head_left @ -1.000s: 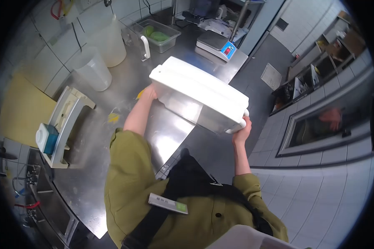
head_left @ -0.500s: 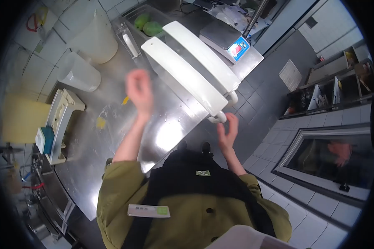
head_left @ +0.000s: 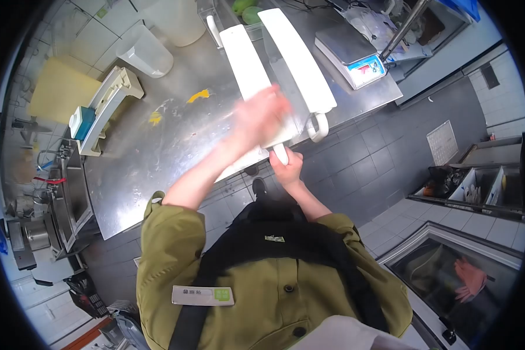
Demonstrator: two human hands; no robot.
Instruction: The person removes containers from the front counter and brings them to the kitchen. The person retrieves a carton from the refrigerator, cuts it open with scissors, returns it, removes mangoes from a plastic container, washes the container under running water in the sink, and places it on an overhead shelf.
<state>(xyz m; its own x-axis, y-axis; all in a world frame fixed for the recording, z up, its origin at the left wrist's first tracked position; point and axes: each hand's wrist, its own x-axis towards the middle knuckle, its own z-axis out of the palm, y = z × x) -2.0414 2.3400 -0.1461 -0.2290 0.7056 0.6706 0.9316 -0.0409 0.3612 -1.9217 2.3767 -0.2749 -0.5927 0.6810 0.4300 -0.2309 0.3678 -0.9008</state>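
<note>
On the shiny steel desk point(head_left: 157, 149) sits a long, white-topped plastic container point(head_left: 243, 58). Over its top is the blurred left hand point(head_left: 260, 116), finger opening and contact unclear; the right hand point(head_left: 287, 168) has fingers closed round the container's white handle point(head_left: 280, 154).

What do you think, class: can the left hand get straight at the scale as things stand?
Probably not: the farther white-topped container stands between the left hand and the scale. Reaching over might work.
</note>
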